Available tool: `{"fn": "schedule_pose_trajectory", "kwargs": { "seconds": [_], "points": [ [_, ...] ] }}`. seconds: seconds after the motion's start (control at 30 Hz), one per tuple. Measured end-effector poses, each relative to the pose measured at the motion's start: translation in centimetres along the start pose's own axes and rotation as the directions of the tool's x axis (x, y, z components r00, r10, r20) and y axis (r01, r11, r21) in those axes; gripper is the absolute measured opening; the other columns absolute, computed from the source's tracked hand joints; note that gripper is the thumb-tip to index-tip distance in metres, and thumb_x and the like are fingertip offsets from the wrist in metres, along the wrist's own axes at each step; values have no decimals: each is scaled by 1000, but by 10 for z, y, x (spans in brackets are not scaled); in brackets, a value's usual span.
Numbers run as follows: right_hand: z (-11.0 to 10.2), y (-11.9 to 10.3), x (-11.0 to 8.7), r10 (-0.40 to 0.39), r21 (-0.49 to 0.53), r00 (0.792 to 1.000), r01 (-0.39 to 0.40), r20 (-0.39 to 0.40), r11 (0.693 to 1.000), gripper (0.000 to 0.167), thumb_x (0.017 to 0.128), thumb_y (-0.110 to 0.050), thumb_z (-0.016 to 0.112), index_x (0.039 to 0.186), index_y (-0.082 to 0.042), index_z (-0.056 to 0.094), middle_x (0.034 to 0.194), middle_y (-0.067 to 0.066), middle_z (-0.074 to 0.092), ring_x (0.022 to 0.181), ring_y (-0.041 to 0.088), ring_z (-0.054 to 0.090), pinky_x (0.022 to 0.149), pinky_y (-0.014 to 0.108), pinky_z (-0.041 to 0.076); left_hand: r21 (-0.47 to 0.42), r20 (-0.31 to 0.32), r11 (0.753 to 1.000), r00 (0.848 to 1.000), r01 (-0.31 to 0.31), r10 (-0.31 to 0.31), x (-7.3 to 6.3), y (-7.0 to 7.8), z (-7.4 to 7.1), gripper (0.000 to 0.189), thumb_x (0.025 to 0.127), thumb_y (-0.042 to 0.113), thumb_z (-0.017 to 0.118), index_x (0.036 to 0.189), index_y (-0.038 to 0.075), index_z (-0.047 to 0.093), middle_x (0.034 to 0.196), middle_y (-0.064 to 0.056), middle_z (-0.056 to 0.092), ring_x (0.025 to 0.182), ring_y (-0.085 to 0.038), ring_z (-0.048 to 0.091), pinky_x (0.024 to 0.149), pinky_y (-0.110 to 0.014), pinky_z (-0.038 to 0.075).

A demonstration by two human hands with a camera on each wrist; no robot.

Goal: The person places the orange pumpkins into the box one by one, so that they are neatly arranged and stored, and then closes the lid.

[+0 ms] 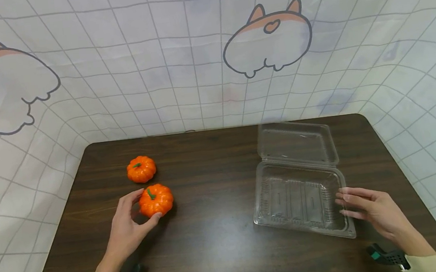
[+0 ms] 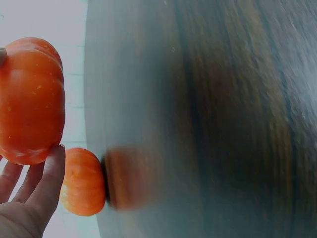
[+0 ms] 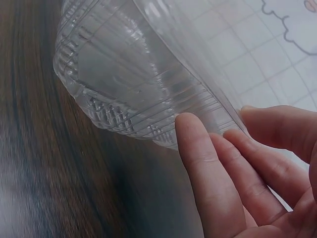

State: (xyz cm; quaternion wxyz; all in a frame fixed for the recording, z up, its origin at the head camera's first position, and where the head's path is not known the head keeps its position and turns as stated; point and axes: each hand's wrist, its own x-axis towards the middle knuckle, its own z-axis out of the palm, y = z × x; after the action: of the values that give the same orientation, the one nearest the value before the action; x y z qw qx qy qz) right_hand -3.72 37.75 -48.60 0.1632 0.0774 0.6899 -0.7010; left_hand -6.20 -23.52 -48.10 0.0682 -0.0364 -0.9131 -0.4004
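Observation:
My left hand (image 1: pixel 125 229) holds an orange toy pumpkin (image 1: pixel 156 200) with a green stem between thumb and fingers. In the left wrist view this pumpkin (image 2: pixel 32 101) is raised above the tabletop. A second, similar pumpkin (image 1: pixel 141 169) sits on the table just behind it. On the right lies a clear plastic clamshell container (image 1: pixel 305 229), its lid (image 1: pixel 297 145) swung back towards the wall. My right hand (image 1: pixel 378 212) is at the container's right rim. Seen from the right wrist, its fingers (image 3: pixel 198 148) grip the ribbed side and rim.
The dark wood-grain table (image 1: pixel 215 253) has rounded far corners. A white grid-patterned cloth (image 1: pixel 194 67) with cartoon drawings stands behind it and along both sides. Dark bands with devices are worn at both wrists.

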Motion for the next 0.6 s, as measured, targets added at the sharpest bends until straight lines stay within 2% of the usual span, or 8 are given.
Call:
{"fn": "schedule_pose_trajectory", "kwargs": {
  "seconds": [0.2,0.37,0.43,0.5,0.6],
  "points": [
    [10,-1,5,14,-39,1000,-14,3,999,46,105,-16,61,143,8,54,120,-12,77,108,4,74,88,30,64,-32,1,999,999,-32,32,2,8,1,74,83,19,87,145,5,50,141,-14,52,129,-29,55,98,-57,57],
    [19,-5,9,30,-53,999,-31,-9,998,48,104,-17,63,143,10,54,117,-12,77,107,4,74,87,30,65,-38,-1,998,999,-53,53,3,15,2,74,82,19,89,144,8,51,140,-10,54,127,-24,56,97,-53,59],
    [22,-6,10,37,-58,999,-37,-14,998,49,104,-19,64,143,10,54,117,-11,77,106,4,74,87,30,65,-32,1,998,998,-61,61,4,19,3,75,81,21,90,144,9,52,140,-8,54,127,-22,56,97,-44,61],
    [25,-6,12,41,-60,999,-42,-10,997,51,103,-20,64,143,11,53,117,-11,77,106,4,74,87,30,65,-29,5,997,998,-68,68,5,23,3,75,80,22,91,144,10,52,140,-7,55,126,-22,57,96,-30,61],
    [29,-6,14,39,-66,999,-39,1,997,56,104,-20,64,145,13,49,118,-11,77,107,4,74,88,31,64,-43,17,996,997,-77,78,5,28,3,75,80,21,91,143,10,52,140,-7,55,126,-22,57,95,-12,52]
  ]
}}
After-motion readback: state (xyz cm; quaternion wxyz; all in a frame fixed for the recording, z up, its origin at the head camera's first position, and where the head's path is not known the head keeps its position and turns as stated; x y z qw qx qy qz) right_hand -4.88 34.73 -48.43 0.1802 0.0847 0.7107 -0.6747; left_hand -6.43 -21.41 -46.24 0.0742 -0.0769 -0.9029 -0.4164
